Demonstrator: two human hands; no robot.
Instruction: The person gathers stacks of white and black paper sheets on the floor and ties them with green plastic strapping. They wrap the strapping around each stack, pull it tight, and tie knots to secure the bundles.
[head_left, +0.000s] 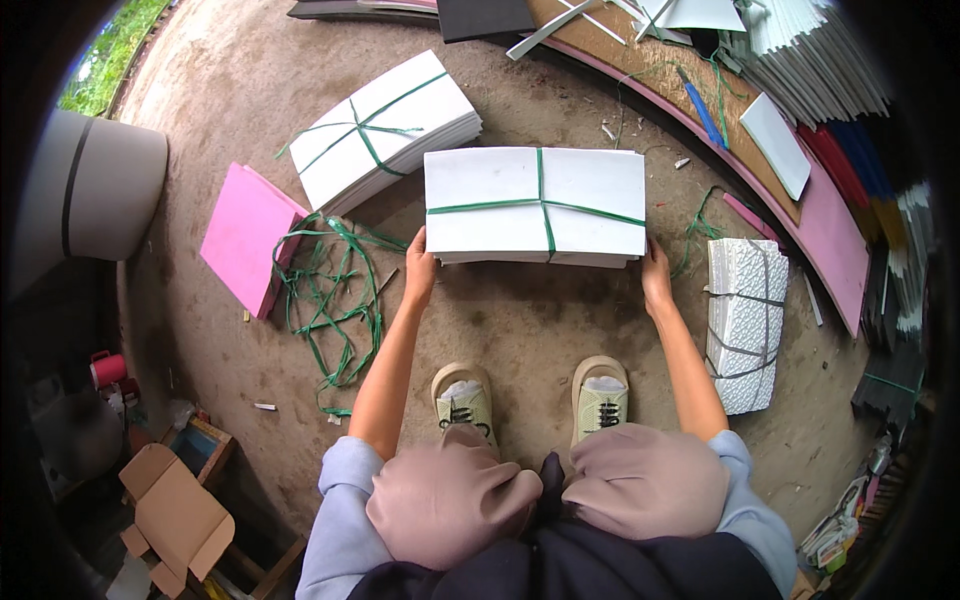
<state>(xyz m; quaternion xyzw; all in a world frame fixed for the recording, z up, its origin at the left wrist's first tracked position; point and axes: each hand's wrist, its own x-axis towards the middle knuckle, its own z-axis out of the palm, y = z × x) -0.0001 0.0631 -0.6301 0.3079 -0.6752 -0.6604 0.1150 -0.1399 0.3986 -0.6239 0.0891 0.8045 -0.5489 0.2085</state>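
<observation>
In front of me is a bundle of white sheets [490, 180], bound crosswise with flat green twine [543, 218]. My left hand [421, 268] grips its left end near the lower corner, and my right hand [655, 277] grips the right end the same way. The fingers are partly hidden behind the bundle's ends. Just beyond my left hand, a second white bundle [390, 105] lies on the ground at a slant, tied with the same twine. A loose tangle of green twine [335, 320] is spread beside my left forearm.
Pink sheets [245, 230] lie at the left. On the right stands a textured white bundle [745, 320] with dark ties. A low board [640, 70] holds blue-handled scissors [703, 110] and white offcuts. An open cardboard box [175, 510] sits at lower left.
</observation>
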